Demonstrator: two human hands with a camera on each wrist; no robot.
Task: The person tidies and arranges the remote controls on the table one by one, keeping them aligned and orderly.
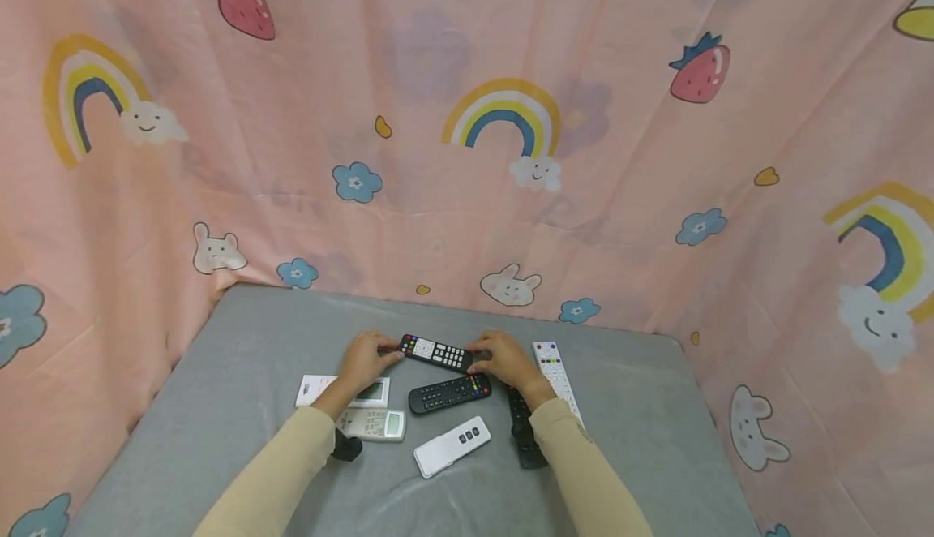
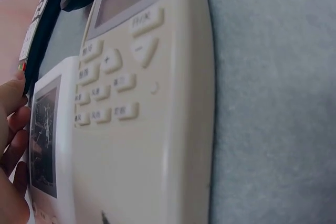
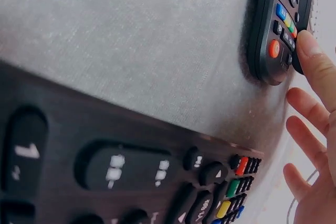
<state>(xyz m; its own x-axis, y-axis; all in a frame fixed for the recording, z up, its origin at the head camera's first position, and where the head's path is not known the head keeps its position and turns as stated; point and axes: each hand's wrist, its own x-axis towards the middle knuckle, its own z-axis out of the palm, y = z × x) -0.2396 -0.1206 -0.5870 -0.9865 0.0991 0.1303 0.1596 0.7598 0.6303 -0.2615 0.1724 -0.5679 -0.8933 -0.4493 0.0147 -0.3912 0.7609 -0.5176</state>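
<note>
A black remote with a white key panel (image 1: 435, 352) lies crosswise near the middle of the grey table (image 1: 241, 375). My left hand (image 1: 362, 361) grips its left end and my right hand (image 1: 505, 360) grips its right end. In the left wrist view that remote's edge (image 2: 39, 30) shows at the top left, beside my fingers (image 2: 13, 124). In the right wrist view a fingertip (image 3: 315, 69) touches the end of another black remote with coloured buttons (image 3: 281, 24), which sits just in front of my hands (image 1: 448, 393).
Around my forearms lie a cream remote with a screen (image 1: 374, 424) (image 2: 152, 129), a white screen remote (image 1: 368, 392) (image 2: 47, 145), a small white remote (image 1: 452, 445), a long white remote (image 1: 556, 373) and a black remote (image 1: 524, 433) (image 3: 105, 171). A pink patterned curtain (image 1: 467, 156) closes off the back and sides.
</note>
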